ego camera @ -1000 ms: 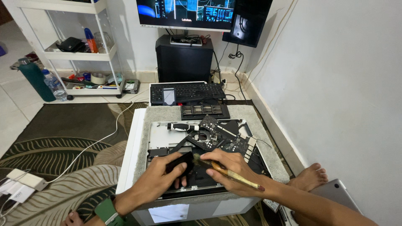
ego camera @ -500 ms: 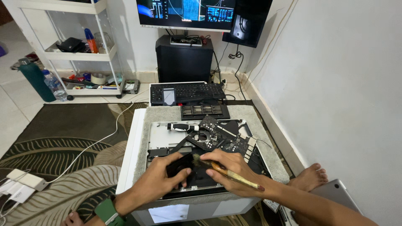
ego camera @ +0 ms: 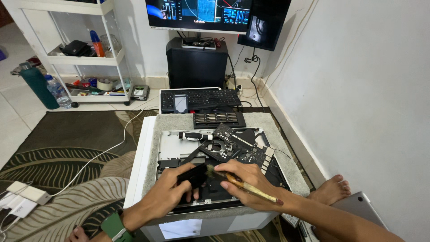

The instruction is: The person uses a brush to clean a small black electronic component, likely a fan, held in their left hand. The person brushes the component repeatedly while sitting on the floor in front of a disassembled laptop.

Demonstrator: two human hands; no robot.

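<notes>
Black flat part (ego camera: 191, 175) pinched in left hand (ego camera: 172, 192), fingers clamped on it, just above the open laptop shell (ego camera: 168, 148). Right hand (ego camera: 244, 181) closed around a wooden-handled brush (ego camera: 251, 189), bristles touching the part. Circuit board (ego camera: 233, 145) lies beyond; keyboard (ego camera: 199, 99) farther back

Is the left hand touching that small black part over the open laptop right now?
Touching. The head view shows the left hand gripping the small black part, fingers wrapped around its edges, while the right hand holds a brush against it.
</notes>
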